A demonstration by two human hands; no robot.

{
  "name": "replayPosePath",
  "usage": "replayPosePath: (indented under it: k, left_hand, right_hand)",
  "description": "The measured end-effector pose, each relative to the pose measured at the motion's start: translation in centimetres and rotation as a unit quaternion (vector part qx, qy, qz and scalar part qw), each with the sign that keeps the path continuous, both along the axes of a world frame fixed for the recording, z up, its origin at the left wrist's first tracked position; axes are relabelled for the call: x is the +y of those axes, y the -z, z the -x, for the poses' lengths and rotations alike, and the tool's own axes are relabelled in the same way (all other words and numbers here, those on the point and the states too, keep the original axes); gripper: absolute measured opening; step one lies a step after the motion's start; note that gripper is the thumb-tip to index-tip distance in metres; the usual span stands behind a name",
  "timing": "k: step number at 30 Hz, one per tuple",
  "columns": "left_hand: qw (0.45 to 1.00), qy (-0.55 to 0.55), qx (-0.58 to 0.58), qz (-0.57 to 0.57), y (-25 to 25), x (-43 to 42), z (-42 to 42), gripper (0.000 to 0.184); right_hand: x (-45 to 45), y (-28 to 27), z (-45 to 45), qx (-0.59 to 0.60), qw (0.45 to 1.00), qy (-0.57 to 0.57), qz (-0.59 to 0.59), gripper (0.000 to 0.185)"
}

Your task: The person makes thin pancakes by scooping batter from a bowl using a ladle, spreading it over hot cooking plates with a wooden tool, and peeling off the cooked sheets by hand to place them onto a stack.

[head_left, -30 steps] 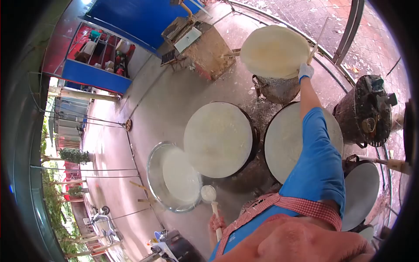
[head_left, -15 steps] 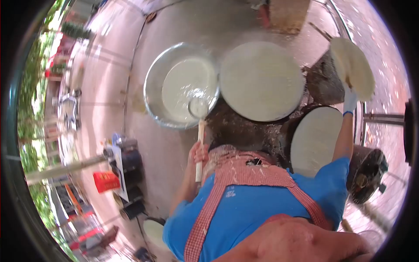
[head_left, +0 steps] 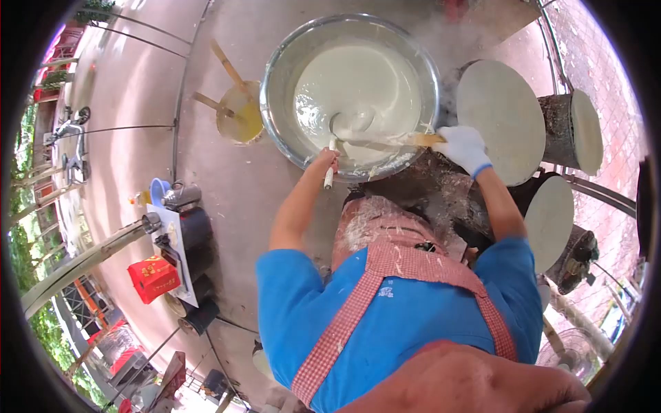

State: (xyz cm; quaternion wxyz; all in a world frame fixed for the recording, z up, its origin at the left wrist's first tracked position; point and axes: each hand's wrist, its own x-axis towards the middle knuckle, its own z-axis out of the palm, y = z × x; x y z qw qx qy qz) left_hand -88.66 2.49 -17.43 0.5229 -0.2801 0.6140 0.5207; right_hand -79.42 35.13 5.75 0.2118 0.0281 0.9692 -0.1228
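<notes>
Left hand (head_left: 325, 162), bare, wrapped round a ladle (head_left: 333, 144), scoop end just ahead over pale batter (head_left: 358, 79). Right hand (head_left: 463, 148), white-gloved, closed on a wooden-handled tool (head_left: 425, 140) extending leftward; metal basin (head_left: 270, 103) ahead of both, round pale griddle (head_left: 502, 117) just rightward of right hand.

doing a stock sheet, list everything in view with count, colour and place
Basin: one, silver, top centre
Batter: one pool, cream, in basin
Ladle: one, white handle, dipping into batter
Flat tool: one, tan handle, across basin's near right side
Griddles: at least two, pale-topped, right of basin
Disc: one, cream, far right on dark drum
Tub: one, yellow inside, left of basin
Handles: two, tan, in tub
Box: one, red, left
Mug: one, silver, beyond box
Elsewhere: too distorted to count
Apron: one, red check, on wearer
Shirt: one, blue, under apron
Left hand: one, bare, holding ladle
Right hand: one, white-gloved, holding flat tool
</notes>
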Motion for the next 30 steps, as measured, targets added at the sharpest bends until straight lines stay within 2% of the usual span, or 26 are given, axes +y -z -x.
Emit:
replayPosePath:
  k: [1, 2, 3, 4, 5, 6, 7, 9, 10, 11, 13, 14, 15, 17, 21, 23, 24, 25, 27, 28, 29, 30]
  left_hand:
    - [1.000, -0.003, -0.005, -0.006, 0.2, -0.1, -0.3, 0.015]
    - [0.999, 0.004, 0.045, -0.003, -1.1, 0.4, -0.8, 0.011]
    - [0.995, 0.011, 0.096, -0.002, -1.7, 1.0, -1.0, 0.009]
    - [0.995, 0.012, 0.099, -0.009, 0.5, 1.7, -1.0, 0.009]
    - [0.992, -0.081, -0.034, -0.088, 4.2, 2.2, 0.3, 0.012]
    - [0.956, -0.169, -0.181, -0.154, 6.1, 1.8, -0.2, 0.017]
    - [0.958, -0.165, -0.180, -0.149, 3.4, 1.5, -0.8, 0.017]
    - [0.886, -0.268, -0.282, -0.253, -10.1, 2.6, -0.2, 0.016]
    - [0.872, -0.309, -0.277, -0.261, -17.3, 3.0, -0.5, 0.020]
    - [0.899, -0.269, -0.207, -0.276, -20.3, 3.0, -0.3, 0.020]
    - [0.926, -0.214, -0.088, -0.298, -26.7, 2.9, -0.8, 0.021]
    - [0.936, -0.198, -0.028, -0.290, -29.4, 2.9, -1.0, 0.017]
    - [0.935, -0.199, -0.006, -0.292, -32.6, 2.4, -1.7, 0.017]
    - [0.915, -0.115, 0.111, -0.372, -39.1, 1.7, -2.5, 0.019]
    - [0.891, 0.000, 0.249, -0.380, -48.5, -0.1, -2.3, 0.018]
    - [0.847, 0.048, 0.422, -0.319, -52.1, -1.0, -2.4, 0.025]
    - [0.815, 0.058, 0.469, -0.336, -52.6, -1.5, -1.7, 0.034]
    - [0.810, 0.073, 0.473, -0.338, -52.0, -1.6, -1.2, 0.034]
    - [0.803, 0.028, 0.548, -0.234, -49.0, -1.1, 0.2, 0.041]
    - [0.832, 0.027, 0.508, -0.221, -46.3, -0.9, 0.6, 0.037]
    - [0.863, 0.029, 0.462, -0.202, -43.2, -0.8, 0.6, 0.033]
    - [0.904, 0.053, 0.360, -0.225, -40.5, -0.9, -0.2, 0.025]
  right_hand:
    - [0.4, 1.6, -1.0, 0.007, 0.999, 0.050, 0.002, 0.038]
    - [0.7, 4.4, -2.4, 0.018, 0.995, 0.102, 0.004, 0.039]
    - [0.3, 6.8, -3.6, -0.026, 0.991, 0.129, -0.012, 0.041]
    - [-1.6, 6.5, -4.3, -0.056, 0.994, 0.093, -0.012, 0.041]
    - [-3.4, 8.6, -7.0, -0.020, 0.992, 0.122, 0.002, 0.042]
    - [-4.3, 8.5, -8.6, -0.022, 0.985, 0.168, 0.028, 0.041]
    - [-5.2, 7.7, -10.4, -0.021, 0.984, 0.173, 0.032, 0.041]
    - [-6.2, 5.4, -12.5, 0.020, 0.970, 0.237, 0.045, 0.041]
    - [-6.5, 4.7, -13.4, 0.074, 0.960, 0.262, 0.070, 0.037]
    - [-6.6, 3.7, -13.5, 0.087, 0.959, 0.261, 0.072, 0.037]
    - [-6.5, 0.6, -13.6, 0.245, 0.930, 0.251, 0.106, 0.031]
    - [-6.0, -0.5, -13.5, 0.353, 0.905, 0.210, 0.112, 0.028]
    - [-5.5, -1.7, -13.2, 0.382, 0.894, 0.210, 0.108, 0.028]
    - [-3.8, -4.5, -12.3, 0.443, 0.863, 0.195, 0.148, 0.029]
    - [-2.2, -12.7, -10.5, 0.580, 0.793, 0.155, 0.107, 0.029]
    - [-3.0, -15.7, -10.1, 0.546, 0.764, 0.232, 0.254, 0.027]
    - [-3.2, -16.2, -9.8, 0.569, 0.748, 0.226, 0.254, 0.027]
    - [-3.7, -15.7, -9.8, 0.579, 0.739, 0.235, 0.252, 0.027]
    - [-4.7, -13.0, -9.6, 0.485, 0.757, 0.280, 0.338, 0.026]
    - [-5.2, -10.7, -9.8, 0.486, 0.753, 0.292, 0.334, 0.026]
    - [-5.8, -7.6, -10.2, 0.393, 0.760, 0.324, 0.403, 0.025]
    - [-6.8, -4.7, -11.1, 0.295, 0.751, 0.357, 0.471, 0.024]
